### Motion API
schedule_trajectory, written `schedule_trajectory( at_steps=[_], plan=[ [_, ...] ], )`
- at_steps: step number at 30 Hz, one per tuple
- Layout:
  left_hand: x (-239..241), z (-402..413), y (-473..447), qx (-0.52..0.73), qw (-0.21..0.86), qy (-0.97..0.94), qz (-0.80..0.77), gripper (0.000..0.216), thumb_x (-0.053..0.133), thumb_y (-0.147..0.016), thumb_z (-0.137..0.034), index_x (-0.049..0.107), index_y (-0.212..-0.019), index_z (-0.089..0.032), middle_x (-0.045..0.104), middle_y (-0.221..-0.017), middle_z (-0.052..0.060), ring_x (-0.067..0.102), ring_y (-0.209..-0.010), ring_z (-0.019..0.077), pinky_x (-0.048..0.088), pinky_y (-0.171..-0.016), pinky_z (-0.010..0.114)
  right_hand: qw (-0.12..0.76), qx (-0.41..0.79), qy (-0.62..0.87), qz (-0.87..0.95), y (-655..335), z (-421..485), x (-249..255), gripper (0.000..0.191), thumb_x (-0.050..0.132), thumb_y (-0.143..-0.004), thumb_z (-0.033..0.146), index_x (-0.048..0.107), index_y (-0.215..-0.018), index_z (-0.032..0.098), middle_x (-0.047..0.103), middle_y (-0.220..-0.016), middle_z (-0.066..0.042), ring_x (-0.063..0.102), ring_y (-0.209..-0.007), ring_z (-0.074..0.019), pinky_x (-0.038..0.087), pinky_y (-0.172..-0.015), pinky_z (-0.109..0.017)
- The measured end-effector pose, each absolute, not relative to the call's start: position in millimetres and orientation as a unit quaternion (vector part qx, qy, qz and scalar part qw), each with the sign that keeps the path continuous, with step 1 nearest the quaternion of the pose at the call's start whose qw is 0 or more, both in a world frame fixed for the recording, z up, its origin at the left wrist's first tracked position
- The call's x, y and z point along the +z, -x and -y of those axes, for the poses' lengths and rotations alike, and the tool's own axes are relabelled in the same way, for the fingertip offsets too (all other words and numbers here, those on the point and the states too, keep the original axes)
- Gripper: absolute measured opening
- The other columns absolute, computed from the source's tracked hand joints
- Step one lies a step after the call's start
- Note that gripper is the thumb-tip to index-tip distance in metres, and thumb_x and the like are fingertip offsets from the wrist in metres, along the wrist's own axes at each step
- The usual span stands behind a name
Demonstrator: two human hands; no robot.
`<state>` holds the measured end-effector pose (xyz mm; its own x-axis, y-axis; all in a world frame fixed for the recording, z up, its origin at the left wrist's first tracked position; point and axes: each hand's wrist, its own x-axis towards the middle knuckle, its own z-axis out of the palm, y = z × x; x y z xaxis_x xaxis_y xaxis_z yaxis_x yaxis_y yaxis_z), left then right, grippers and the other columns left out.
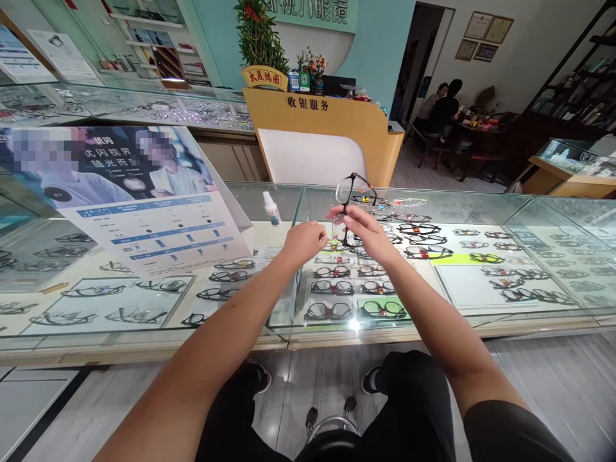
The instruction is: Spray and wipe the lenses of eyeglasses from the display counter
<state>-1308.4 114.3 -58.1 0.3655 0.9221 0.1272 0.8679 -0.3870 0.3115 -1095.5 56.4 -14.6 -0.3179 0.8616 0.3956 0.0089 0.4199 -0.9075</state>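
My right hand (366, 232) is closed on a pair of dark-rimmed eyeglasses (353, 175), raised above the glass counter. The glasses stand on end, one lens over the other, with the fingers around the bridge and lower lens. Close to the lower lens on its left is my left hand (304, 242), its fingers curled in. What those fingers hold, if anything, is too small to make out. A white spray bottle (272, 208) stands on the counter beyond my left hand.
The glass display counter (293, 330) runs across in front of me, with many eyeglasses (330, 310) inside. A folded advertising card (163, 247) stands on its left part. Farther back is a wooden cashier desk (322, 122); two people (440, 109) sit at a table behind right.
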Motion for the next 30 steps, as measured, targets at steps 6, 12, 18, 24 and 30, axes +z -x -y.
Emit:
schedule_trajectory(
  at_steps=[6,12,18,24,30],
  plan=[
    [-59,-123,1320,0.208,0.174,-0.773,-0.574,0.018,0.059,-0.104,-0.035,0.065,-0.090,-0.025,0.079,-0.096,0.006,0.067,-0.086,0.0255,0.038,-0.072,0.036,0.485,0.428,0.333,0.686,1094,-57,-15,0.048,0.066,-0.106,0.065,0.077,-0.133,0.027,0.082,-0.137,-0.008,0.069,-0.122,-0.0267,0.054,-0.107,-0.043],
    [-59,-145,1341,0.383,0.350,-0.630,-0.578,0.020,0.062,-0.097,-0.040,0.065,-0.110,-0.024,0.075,-0.093,0.003,0.064,-0.078,0.0211,0.046,-0.071,0.031,0.494,0.429,0.333,0.679,1095,-57,-15,0.045,0.067,-0.106,0.062,0.077,-0.132,0.028,0.082,-0.135,-0.008,0.069,-0.121,-0.0267,0.054,-0.106,-0.043],
    [-39,-141,1343,0.466,0.480,-0.522,-0.529,0.044,0.076,-0.091,-0.053,0.058,-0.123,-0.029,0.074,-0.099,0.001,0.062,-0.068,0.0166,0.045,-0.061,0.030,0.498,0.437,0.318,0.679,1095,-56,-13,0.043,0.069,-0.106,0.061,0.078,-0.130,0.027,0.082,-0.134,-0.008,0.070,-0.122,-0.0265,0.052,-0.113,-0.045],
    [-29,-125,1333,0.509,0.577,-0.463,-0.440,0.046,0.093,-0.083,-0.044,0.071,-0.119,-0.025,0.073,-0.089,-0.001,0.061,-0.066,0.0140,0.046,-0.061,0.028,0.481,0.454,0.288,0.692,1100,-49,-10,0.048,0.068,-0.106,0.070,0.079,-0.122,0.027,0.082,-0.131,-0.009,0.071,-0.127,-0.0288,0.053,-0.114,-0.047],
    [-29,-112,1324,0.457,0.670,-0.455,-0.368,0.042,0.100,-0.083,-0.043,0.079,-0.111,-0.020,0.077,-0.088,0.002,0.070,-0.075,0.0166,0.056,-0.071,0.030,0.470,0.451,0.294,0.700,1103,-49,-13,0.056,0.070,-0.102,0.077,0.080,-0.124,0.026,0.082,-0.132,-0.011,0.071,-0.123,-0.0288,0.058,-0.110,-0.046]
  ],
)
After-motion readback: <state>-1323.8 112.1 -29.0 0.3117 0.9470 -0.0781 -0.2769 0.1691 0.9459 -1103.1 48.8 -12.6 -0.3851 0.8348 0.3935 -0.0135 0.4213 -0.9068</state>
